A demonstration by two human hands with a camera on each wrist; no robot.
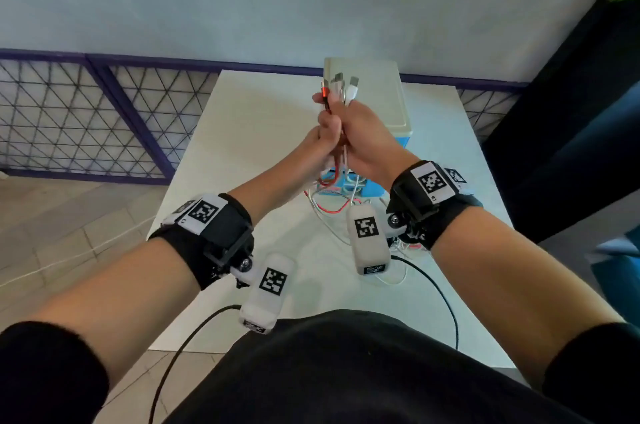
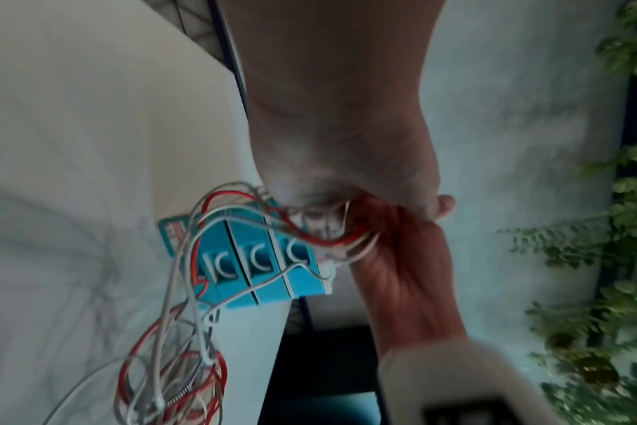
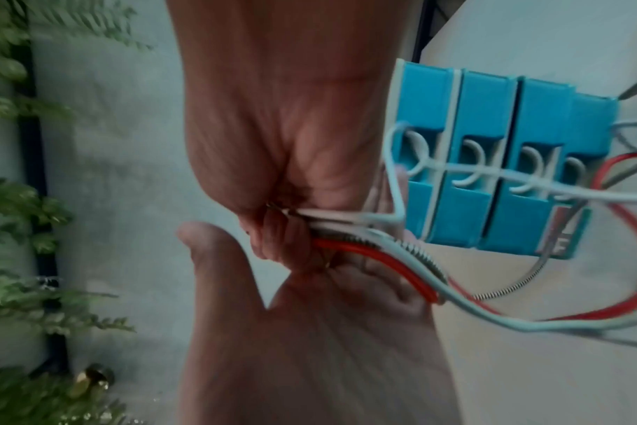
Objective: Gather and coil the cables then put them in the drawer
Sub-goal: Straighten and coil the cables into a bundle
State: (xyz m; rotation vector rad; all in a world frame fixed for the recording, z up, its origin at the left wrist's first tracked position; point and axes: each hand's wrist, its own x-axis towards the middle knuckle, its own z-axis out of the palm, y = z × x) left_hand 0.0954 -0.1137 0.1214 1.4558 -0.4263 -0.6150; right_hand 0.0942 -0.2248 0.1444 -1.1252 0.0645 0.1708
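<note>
Right hand (image 1: 360,132) fists cables (image 1: 337,87) near the plugs, ends aligned for coiling — left hand (image 1: 311,153) grips the bundle just below (slack dangles).

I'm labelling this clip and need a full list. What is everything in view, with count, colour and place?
cables: several, red and white plus one with a spring-like sheath, connector ends bunched above the hands, the rest trailing loose on the table
drawer unit: one, blue drawer fronts with a white top, far side of the table; four fronts show in the right wrist view
table: one, white, in front of the person
mesh fence: purple frame, left and behind the table
plants: green, by the wall
wrist cameras: two, white with black markers, on black straps
left hand: grips the cables below the right hand
right hand: grips the cables just under the connectors
</note>
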